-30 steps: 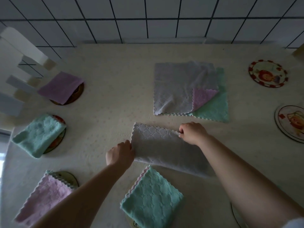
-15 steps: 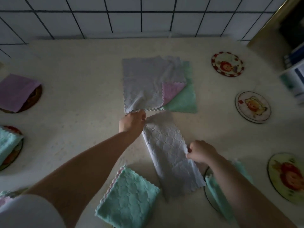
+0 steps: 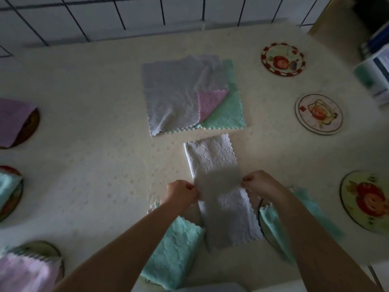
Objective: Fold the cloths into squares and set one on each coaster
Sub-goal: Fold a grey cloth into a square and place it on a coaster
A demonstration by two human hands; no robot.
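We've got the left hand (image 3: 182,194) and right hand (image 3: 260,184) pinching the grey cloth strip (image 3: 219,186) at mid-length on the table (image 3: 94,133). Uneven pulls could skew our fold, so no square.

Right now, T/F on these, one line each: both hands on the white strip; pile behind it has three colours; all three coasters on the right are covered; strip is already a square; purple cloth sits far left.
1. Both hands pinch the long white cloth strip. True: the left hand and the right hand hold its opposite long edges.
2. The unfolded pile behind it shows grey, pink and green. True.
3. All three coasters on the right are covered. False: the far coaster, the middle coaster and the near coaster are all bare.
4. The strip is already a square. False: it is a long rectangle.
5. A purple cloth lies on a coaster at far left. True.
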